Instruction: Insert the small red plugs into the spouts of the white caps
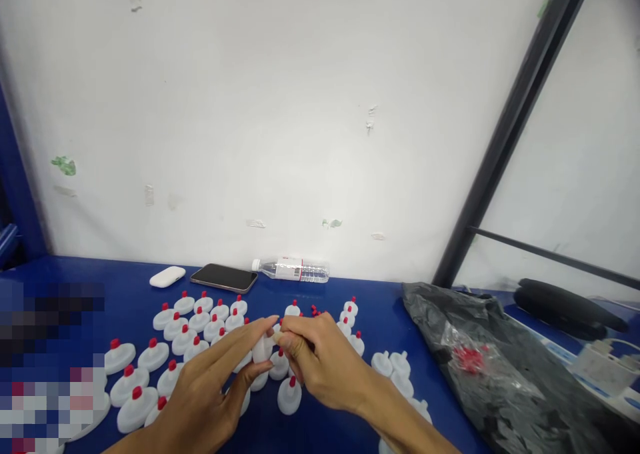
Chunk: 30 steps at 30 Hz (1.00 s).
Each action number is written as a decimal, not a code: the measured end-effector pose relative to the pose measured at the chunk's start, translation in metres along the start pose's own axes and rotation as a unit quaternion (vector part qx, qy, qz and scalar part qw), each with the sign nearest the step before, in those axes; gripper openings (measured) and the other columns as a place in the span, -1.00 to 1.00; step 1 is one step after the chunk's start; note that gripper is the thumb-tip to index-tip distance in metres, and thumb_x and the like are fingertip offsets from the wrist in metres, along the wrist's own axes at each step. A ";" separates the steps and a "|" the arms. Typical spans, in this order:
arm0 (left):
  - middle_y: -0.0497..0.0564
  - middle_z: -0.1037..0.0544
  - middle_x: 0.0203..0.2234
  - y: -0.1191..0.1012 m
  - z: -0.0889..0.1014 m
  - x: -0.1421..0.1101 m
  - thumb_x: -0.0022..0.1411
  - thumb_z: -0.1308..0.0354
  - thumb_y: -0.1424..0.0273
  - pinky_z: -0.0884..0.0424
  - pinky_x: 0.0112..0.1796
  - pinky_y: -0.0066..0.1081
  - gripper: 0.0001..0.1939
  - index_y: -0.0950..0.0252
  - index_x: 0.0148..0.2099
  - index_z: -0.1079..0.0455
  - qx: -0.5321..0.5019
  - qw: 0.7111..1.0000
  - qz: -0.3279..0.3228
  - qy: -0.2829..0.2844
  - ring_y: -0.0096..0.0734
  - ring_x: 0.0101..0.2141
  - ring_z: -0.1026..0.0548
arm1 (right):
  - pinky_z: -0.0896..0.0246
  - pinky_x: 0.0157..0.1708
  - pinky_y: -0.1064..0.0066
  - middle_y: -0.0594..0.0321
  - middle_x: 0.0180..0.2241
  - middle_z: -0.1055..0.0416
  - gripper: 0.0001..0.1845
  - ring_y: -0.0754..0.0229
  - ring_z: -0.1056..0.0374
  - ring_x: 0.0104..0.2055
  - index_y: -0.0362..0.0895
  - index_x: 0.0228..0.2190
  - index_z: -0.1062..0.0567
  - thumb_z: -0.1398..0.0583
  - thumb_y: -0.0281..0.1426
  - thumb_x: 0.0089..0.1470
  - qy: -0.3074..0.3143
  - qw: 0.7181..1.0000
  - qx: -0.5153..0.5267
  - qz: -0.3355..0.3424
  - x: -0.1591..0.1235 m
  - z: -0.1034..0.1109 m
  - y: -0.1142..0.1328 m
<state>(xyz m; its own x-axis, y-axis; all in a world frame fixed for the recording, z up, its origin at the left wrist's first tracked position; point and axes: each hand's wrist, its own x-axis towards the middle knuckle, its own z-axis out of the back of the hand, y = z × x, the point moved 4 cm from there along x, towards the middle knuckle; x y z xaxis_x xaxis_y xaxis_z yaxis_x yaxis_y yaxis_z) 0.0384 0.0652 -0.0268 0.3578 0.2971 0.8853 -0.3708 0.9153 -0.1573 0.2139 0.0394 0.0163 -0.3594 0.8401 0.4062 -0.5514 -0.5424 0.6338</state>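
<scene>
My left hand (pixel 210 384) holds a white plastic cap (pixel 262 351) between thumb and fingers, low over the blue table (pixel 350 434). My right hand (pixel 320 361) meets it from the right, fingertips pinched at the cap's top; what they pinch is too small to make out. Around both hands lie several white caps with red tips (pixel 197 321). A few white caps without red tips (pixel 393 364) sit to the right of my right wrist. Small loose red pieces (pixel 314 311) lie just beyond my fingers.
A black plastic bag (pixel 480 367) with a clear packet of red pieces (pixel 469 359) lies at right. Along the white wall are a water bottle (pixel 293 270), a phone (pixel 223 277) and a white earbud case (pixel 167 277). A dark post (pixel 500 141) rises at right.
</scene>
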 end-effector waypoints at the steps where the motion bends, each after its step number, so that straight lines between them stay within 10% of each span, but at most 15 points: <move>1: -0.09 -0.63 0.07 0.001 0.000 -0.001 0.54 -0.07 0.23 -0.55 0.05 -0.49 -0.60 0.05 0.36 -0.28 0.003 1.000 0.000 0.003 -0.35 -0.03 -0.66 | 0.15 -0.51 0.40 0.48 -0.62 -0.11 -0.64 0.33 0.00 -0.59 -0.04 -0.51 -0.15 -0.04 -0.40 0.36 -0.002 1.000 -0.006 -0.001 0.000 -0.001 -0.001; 14: 0.05 -0.42 0.29 -0.020 0.005 0.013 0.54 -0.01 0.21 -0.39 0.20 -0.32 -0.40 0.16 0.51 0.00 0.073 0.993 -0.007 0.094 -0.20 0.23 -0.46 | 0.04 -0.49 0.41 0.44 -0.60 -0.13 -0.48 0.32 -0.06 -0.54 -0.07 -0.57 -0.18 -0.03 -0.15 0.43 -0.019 0.999 0.008 -0.035 0.004 0.044 0.009; 19: 0.01 -0.31 0.37 -0.026 0.012 0.008 0.55 0.11 0.33 -0.38 0.15 -0.42 -0.40 0.17 0.54 0.08 0.126 0.980 -0.030 0.150 -0.26 0.25 -0.42 | 0.10 -0.50 0.36 0.41 -0.61 -0.05 -0.46 0.28 0.00 -0.55 -0.05 -0.56 -0.08 0.09 -0.11 0.45 -0.114 0.965 -0.190 -0.139 0.005 0.077 -0.019; 30: -0.01 -0.31 0.36 -0.025 0.008 0.001 0.54 0.12 0.41 -0.27 0.21 -0.44 -0.47 0.22 0.49 -0.06 0.107 0.978 -0.047 0.175 -0.38 0.30 -0.35 | 0.23 -0.45 0.29 0.25 -0.61 -0.36 -0.57 0.16 -0.27 -0.52 -0.07 -0.62 -0.28 -0.07 -0.31 0.30 -0.023 0.913 -0.355 -0.201 0.000 0.069 -0.043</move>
<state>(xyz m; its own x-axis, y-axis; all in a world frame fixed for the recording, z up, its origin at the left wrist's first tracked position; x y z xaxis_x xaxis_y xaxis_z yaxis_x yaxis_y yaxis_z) 0.0419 0.0402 -0.0182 0.6567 0.3244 0.6808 -0.4795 0.8764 0.0449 0.2896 0.0631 0.0339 0.0021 0.9624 0.2715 -0.9865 -0.0425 0.1582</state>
